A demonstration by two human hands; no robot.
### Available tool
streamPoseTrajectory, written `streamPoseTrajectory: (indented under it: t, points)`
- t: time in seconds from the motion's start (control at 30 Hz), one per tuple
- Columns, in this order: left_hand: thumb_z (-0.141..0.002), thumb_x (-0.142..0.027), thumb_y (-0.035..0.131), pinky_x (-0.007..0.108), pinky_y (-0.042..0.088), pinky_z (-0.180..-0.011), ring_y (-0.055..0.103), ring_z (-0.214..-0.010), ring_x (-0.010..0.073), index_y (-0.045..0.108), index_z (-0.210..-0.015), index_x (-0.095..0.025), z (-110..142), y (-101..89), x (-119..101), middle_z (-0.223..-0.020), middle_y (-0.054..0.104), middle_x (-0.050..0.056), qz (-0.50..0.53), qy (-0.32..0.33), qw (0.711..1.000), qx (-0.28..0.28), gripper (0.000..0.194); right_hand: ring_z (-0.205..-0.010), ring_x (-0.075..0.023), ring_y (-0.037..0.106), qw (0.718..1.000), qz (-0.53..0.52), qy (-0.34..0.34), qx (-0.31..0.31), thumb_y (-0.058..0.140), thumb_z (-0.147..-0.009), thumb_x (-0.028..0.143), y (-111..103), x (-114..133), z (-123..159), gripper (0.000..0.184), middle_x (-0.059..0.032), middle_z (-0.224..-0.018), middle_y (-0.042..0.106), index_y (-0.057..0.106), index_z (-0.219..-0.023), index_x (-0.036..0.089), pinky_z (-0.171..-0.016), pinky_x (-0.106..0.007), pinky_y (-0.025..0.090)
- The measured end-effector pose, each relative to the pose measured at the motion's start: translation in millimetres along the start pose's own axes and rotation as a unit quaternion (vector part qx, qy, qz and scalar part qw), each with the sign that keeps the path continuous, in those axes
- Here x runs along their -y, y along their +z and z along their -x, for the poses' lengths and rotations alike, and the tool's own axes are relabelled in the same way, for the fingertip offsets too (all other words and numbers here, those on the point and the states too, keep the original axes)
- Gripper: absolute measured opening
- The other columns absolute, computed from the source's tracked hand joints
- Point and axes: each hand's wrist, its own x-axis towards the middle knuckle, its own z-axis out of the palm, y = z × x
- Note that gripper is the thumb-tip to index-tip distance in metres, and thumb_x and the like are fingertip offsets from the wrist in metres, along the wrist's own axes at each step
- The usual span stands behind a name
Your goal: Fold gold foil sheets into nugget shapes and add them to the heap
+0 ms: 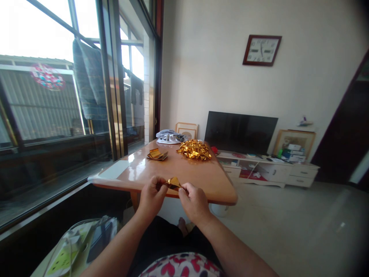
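My left hand and my right hand meet in front of me over the near edge of the wooden table. Between their pinched fingertips is a small folded piece of gold foil paper. Both hands are closed on it, one at each end. Farther back on the table lies a heap of folded gold foil pieces. To its left rests a small stack of flat gold foil sheets.
A bundle of cloth lies at the table's far end. Beyond stand a dark TV on a low white cabinet and a wall clock. Windows run along the left. A power strip lies at my lower left.
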Motion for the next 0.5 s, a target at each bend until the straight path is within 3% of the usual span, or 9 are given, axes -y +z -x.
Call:
streamPoseTrajectory:
  t: [0.27,0.5]
  points:
    - [-0.078,-0.033,0.069,0.03,0.049,-0.069,0.064,-0.073,0.0198,0.066,-0.086,-0.02,3.0,2.0,5.1,-0.08,0.069,0.003,0.028,-0.011,1.0,0.006,0.016,-0.067,-0.0186,0.066,1.0,-0.007,0.019,-0.011,0.052,-0.093,0.028,-2.1,-4.6,-3.1,0.022,-0.0016,-0.068,0.072,0.069,-0.081,0.023,-0.063,-0.025,0.04]
    - [-0.081,-0.037,0.067,0.028,0.045,-0.063,0.061,-0.067,0.0183,0.066,-0.085,-0.02,6.0,3.1,1.4,-0.073,0.068,0.001,-0.031,-0.014,0.999,-0.012,0.017,-0.067,-0.0182,0.065,1.0,-0.008,0.015,-0.018,0.051,-0.093,0.029,2.1,-7.8,-2.7,0.024,-0.0019,-0.067,0.07,0.066,-0.075,0.023,-0.063,-0.025,0.039]
